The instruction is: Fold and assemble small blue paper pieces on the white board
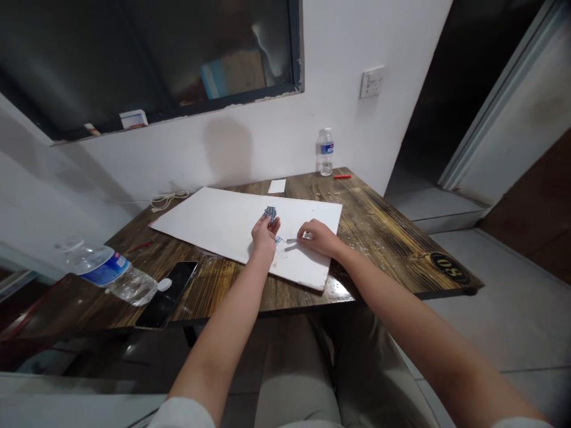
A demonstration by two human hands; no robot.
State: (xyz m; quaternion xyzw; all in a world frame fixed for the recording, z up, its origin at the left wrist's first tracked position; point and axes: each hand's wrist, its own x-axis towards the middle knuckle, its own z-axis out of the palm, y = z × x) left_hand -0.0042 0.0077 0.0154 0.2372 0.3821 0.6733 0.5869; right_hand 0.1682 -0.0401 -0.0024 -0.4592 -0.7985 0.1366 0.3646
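Pinched in my left hand [264, 235] is a small dark blue-grey piece with a patterned face [270, 213], held up above a white board [223, 214]. To its right, my right hand [319, 236] is closed on a thin grey strip-like tool [292, 241] that points left; its exact kind is too small to make out. Between the hands, a little blue-and-white scrap [278, 241] shows close to the left hand. Faint marks and bits lie on the board around it.
The board rests on a dark wooden table [379, 249]. A large water bottle [113, 270] lies tilted at left beside a black phone [169, 294] with a white cap [165, 285]. At the back stand a small bottle [326, 153], a red pen-like stick [342, 176] and white paper [277, 186]. A cable [167, 200] lies back left.
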